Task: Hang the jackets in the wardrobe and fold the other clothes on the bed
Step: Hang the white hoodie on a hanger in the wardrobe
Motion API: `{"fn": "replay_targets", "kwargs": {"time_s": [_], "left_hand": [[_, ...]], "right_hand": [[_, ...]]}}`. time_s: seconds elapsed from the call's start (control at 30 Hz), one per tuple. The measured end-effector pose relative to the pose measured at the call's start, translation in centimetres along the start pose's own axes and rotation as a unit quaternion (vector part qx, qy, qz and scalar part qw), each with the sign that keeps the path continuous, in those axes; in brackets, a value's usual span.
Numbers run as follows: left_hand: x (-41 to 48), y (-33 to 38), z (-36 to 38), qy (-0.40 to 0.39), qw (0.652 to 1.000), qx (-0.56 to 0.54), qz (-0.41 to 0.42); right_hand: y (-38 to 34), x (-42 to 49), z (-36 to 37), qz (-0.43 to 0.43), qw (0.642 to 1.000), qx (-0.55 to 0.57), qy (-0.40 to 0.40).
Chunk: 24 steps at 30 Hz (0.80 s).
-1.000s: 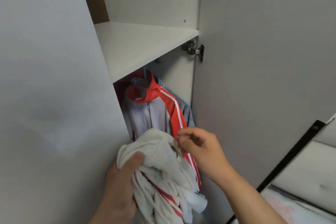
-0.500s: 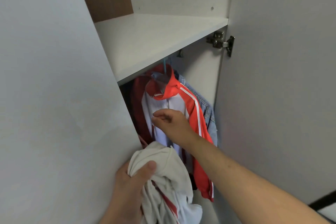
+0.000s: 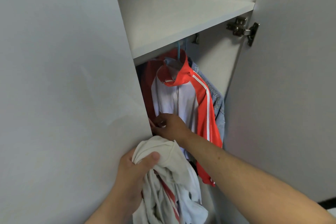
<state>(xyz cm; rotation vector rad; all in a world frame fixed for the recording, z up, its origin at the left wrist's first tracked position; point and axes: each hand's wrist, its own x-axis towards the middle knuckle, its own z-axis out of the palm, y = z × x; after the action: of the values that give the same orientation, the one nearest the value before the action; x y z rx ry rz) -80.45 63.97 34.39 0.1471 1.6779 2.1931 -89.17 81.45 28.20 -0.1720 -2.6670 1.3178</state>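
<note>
Head view: gripping a crumpled white garment (image 3: 172,178) in the left hand (image 3: 134,171), thumb on top, low before the open wardrobe (image 3: 181,16). Holding the right hand (image 3: 169,125) inside, fingers curled against the lower left edge of the hanging red-and-white jacket (image 3: 181,100) (blue hanger (image 3: 179,51), denim jacket (image 3: 218,107) behind); cannot tell whether pinching cloth or merely touching.

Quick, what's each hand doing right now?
Left hand: grips the bunched white garment.
Right hand: curled against the hanging red-and-white jacket; grip cannot be told.
</note>
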Motion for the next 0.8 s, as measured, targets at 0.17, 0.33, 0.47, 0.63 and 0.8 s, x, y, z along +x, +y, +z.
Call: {"fn": "replay_targets", "kwargs": {"time_s": [0.17,0.33,0.47,0.63,0.8], "left_hand": [[-0.2,-0.3,-0.5,-0.006,1.000,0.016,-0.002],[-0.4,-0.3,-1.1,-0.024,0.999,0.040,-0.008],[-0.4,-0.4,-1.4,-0.037,0.997,0.060,-0.015],[-0.2,-0.6,-1.5,-0.040,0.996,0.078,-0.005],[0.0,-0.8,-1.5,-0.041,0.996,0.081,-0.006]], "right_hand": [[0.7,-0.1,1.0,0.007,1.000,-0.023,-0.003],[0.5,-0.1,1.2,0.010,1.000,0.002,-0.008],[0.2,0.3,1.5,0.109,0.982,0.149,-0.025],[-0.1,0.6,1.5,0.234,0.908,0.336,-0.086],[-0.9,0.7,1.1,0.221,0.874,0.424,-0.088]]}}
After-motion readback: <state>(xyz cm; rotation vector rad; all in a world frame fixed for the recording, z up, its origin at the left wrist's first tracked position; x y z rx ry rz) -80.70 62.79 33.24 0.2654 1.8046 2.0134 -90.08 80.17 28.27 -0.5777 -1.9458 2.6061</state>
